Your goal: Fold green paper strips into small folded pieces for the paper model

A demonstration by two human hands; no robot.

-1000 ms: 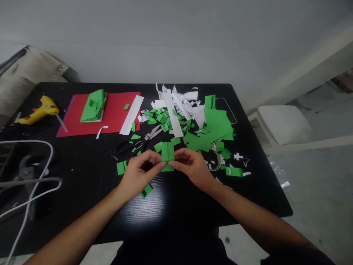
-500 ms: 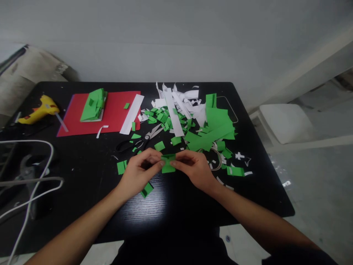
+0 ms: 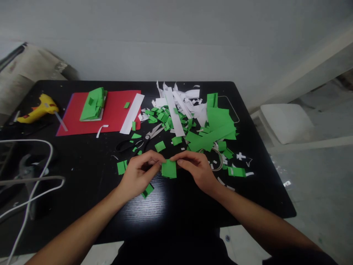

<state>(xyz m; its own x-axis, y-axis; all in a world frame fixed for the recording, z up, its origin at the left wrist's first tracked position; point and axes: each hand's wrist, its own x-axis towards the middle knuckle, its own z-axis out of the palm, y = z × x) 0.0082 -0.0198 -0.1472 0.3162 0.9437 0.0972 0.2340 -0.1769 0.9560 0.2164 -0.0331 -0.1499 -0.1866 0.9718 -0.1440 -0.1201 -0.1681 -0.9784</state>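
A small folded green paper piece (image 3: 169,169) sits between both hands, just above the black table (image 3: 82,176). My left hand (image 3: 142,173) pinches its left edge with thumb and fingertips closed. My right hand (image 3: 193,169) pinches its top right edge, fingers curled over it. Black-handled scissors (image 3: 138,141) lie just beyond my left hand. Small green scraps (image 3: 120,167) lie beside my left hand, and another (image 3: 147,190) lies under my left wrist.
A heap of green and white paper strips (image 3: 193,117) covers the table's far middle. A red sheet (image 3: 116,117) carries a stack of folded green pieces (image 3: 93,105). A yellow glue gun (image 3: 38,108) lies far left. White cables (image 3: 33,184) cross the left edge.
The green piece, standing up tall between my fingertips a second ago, has been folded down into a smaller flat square held lower. Both hands stayed in place.
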